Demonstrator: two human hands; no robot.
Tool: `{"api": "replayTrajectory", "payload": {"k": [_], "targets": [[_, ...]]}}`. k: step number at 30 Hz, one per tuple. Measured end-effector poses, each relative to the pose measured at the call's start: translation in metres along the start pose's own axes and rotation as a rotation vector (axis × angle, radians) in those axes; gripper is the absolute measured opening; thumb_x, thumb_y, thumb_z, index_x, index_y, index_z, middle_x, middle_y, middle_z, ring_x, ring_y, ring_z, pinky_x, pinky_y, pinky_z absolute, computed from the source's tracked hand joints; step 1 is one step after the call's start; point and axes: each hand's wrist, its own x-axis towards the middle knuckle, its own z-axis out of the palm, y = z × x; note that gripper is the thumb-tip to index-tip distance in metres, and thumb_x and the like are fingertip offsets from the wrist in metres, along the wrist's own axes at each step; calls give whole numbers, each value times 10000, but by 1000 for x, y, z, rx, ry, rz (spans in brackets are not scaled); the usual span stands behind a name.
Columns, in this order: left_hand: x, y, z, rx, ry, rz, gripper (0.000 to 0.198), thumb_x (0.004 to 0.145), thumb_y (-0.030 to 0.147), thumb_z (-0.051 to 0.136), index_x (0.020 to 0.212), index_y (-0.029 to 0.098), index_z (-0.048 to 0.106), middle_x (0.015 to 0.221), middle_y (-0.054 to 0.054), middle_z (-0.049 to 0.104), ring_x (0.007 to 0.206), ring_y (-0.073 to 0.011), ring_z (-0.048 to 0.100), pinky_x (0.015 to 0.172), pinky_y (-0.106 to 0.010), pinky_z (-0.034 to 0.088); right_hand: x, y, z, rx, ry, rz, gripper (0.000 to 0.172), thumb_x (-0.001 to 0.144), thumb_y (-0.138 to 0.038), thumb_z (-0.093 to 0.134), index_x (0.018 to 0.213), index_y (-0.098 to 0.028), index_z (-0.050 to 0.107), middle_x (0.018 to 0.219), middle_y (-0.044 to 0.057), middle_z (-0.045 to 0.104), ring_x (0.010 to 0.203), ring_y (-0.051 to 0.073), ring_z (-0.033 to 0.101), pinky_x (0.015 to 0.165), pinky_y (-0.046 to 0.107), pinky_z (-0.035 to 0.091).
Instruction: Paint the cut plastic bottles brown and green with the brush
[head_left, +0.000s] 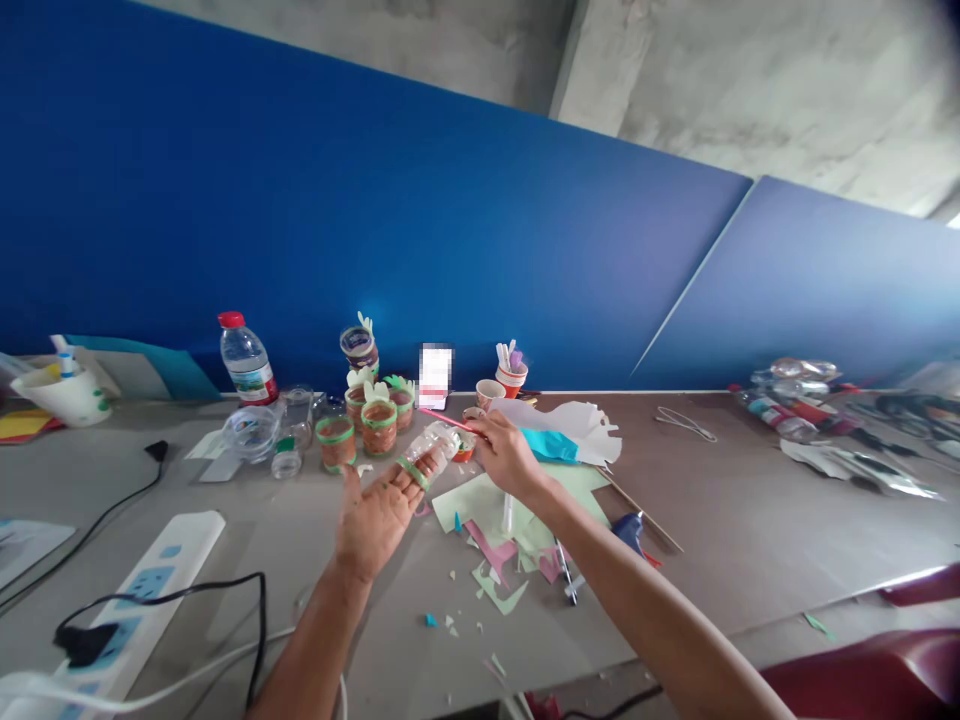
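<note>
My left hand (375, 515) is palm-up over the table, its fingers curled under a cut clear plastic bottle piece (429, 452) wrapped with a green band. My right hand (504, 455) is pinched on a thin pink strip (444, 420) that points left over the bottle piece. Just behind stand several small bottle-bottom cups (379, 425) with brown and green bands and pale green paper leaves. Pale green paper sheets (487, 500) and pink scraps (491, 548) lie under my right wrist.
A water bottle with a red cap (246, 360), clear cut bottle parts (251, 432), a white power strip (161, 575) with black cable, a glue gun (628, 528), white and teal paper (570, 430), paper cups (510, 378) and bottles at far right (787, 405) crowd the grey table (750, 520).
</note>
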Motion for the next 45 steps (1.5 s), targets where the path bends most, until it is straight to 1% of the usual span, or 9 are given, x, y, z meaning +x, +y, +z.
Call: {"api": "replayTrajectory", "payload": {"k": [10,16,20,25,28,31,34,39,45], "targets": [[4,0,-15,-81,-123,24,901,854,751,230,1302,33,536,1368,-234,542,1397,-303,365,1199,-440,73,6,8,20,-309,-180,-89,233,863,-67,484,958,-181,664,1022,110,566,966,225,581,833,348,507],[4,1,-20,-116,-104,31,843,858,734,288,1287,59,554,1349,-223,565,1372,-289,410,1188,-412,150,-1,8,10,-268,-195,-123,229,868,-65,447,906,-190,636,994,106,566,993,232,566,797,345,513],[4,1,-24,-173,-111,67,782,883,690,305,1330,86,522,1370,-213,550,1341,-292,454,1180,-442,164,-12,12,-4,-191,-197,-97,246,850,-64,439,866,-205,640,914,80,574,818,199,579,701,326,504],[3,2,-17,-146,-92,78,794,884,693,273,1386,110,468,1391,-202,533,1348,-302,444,1179,-486,138,-15,9,-22,15,-45,7,211,793,-120,534,873,-216,705,804,41,577,689,172,544,634,312,461],[1,2,-8,-115,-34,54,757,891,675,301,1385,127,472,1379,-177,553,1354,-274,438,1187,-457,141,-9,-1,-36,143,95,116,352,697,-70,545,962,-227,716,806,13,559,581,123,435,562,274,403],[1,1,-3,-95,0,75,814,863,718,323,1381,108,471,1382,-185,548,1364,-269,420,1187,-440,163,-3,-12,-48,272,213,151,255,650,-63,540,758,-213,716,783,11,559,654,137,456,599,269,389],[1,0,-4,-94,-21,79,846,844,749,312,1389,120,460,1390,-180,541,1378,-266,401,1183,-444,174,-1,-20,-54,477,229,257,91,683,-155,618,617,-190,670,747,21,564,674,146,482,566,261,367],[2,0,-8,-83,-47,73,823,852,742,303,1390,142,468,1399,-172,535,1375,-268,406,1179,-451,163,-1,-31,-53,824,283,407,218,746,-339,672,606,-183,612,548,-29,483,446,76,321,460,256,309],[2,0,-7,-67,-27,64,829,843,754,300,1361,139,503,1388,-177,544,1376,-276,402,1173,-462,173,-6,-37,-44,970,374,343,369,862,-516,523,787,-197,695,752,53,642,664,175,575,606,323,475]]}}
